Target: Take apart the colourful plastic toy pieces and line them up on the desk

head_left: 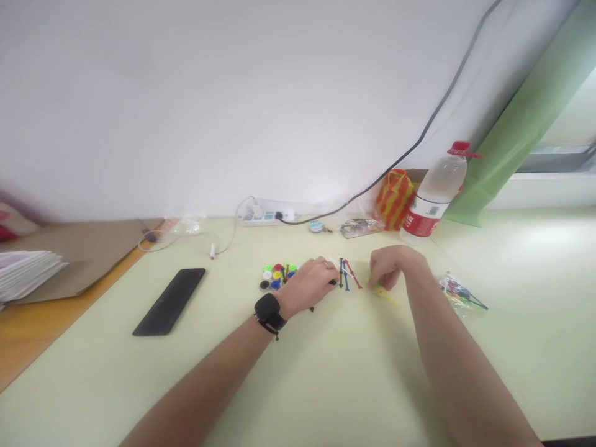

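Note:
My left hand [310,284], with a black watch on its wrist, rests on the pale green table [298,385], fingers curled on a thin black stick. Just left of it lies a cluster of small coloured round pieces [278,275]. Between my hands lie a few thin sticks [348,274], black, blue and red. My right hand [390,266] is curled with fingertips down, pinching a small yellow piece [384,293] on the table.
A black phone [170,300] lies to the left. A clear bag of coloured sticks [459,294] sits right of my right arm. At the back stand a water bottle [433,197], an orange striped bag [393,197] and a power strip [265,216]. Cardboard and stacked papers [25,270] lie far left.

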Demonstrator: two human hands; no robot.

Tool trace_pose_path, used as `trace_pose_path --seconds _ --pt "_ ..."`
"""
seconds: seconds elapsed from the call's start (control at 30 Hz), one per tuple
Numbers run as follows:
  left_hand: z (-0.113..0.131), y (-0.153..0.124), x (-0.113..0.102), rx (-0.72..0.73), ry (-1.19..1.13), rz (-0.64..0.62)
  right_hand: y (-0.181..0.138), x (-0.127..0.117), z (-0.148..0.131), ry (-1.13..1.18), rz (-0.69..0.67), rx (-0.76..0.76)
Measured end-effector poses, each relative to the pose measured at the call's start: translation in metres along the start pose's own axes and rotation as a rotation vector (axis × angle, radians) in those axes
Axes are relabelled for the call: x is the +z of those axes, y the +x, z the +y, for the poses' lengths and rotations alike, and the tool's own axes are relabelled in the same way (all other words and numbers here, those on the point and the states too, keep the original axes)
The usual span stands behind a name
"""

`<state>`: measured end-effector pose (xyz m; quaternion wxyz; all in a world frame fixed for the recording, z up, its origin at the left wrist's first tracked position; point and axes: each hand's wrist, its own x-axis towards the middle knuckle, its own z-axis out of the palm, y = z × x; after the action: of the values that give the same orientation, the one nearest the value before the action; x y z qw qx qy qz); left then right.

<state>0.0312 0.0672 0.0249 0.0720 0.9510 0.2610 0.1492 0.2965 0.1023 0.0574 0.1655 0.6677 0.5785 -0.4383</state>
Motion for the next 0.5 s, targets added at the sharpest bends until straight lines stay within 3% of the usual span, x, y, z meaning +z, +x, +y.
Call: trace_pose_path --seconds 0.33,0.5 --pt "-0.011 -0.005 -0.032 -0.12 -0.07 0.121 0.006 0.0 -0.005 -0.021 0.09 -0.088" --pt "-0.016 -0.006 -0.038 -0.144 -0.076 0.114 0.001 0.0 -0.006 -0.067 0.201 -0.17"
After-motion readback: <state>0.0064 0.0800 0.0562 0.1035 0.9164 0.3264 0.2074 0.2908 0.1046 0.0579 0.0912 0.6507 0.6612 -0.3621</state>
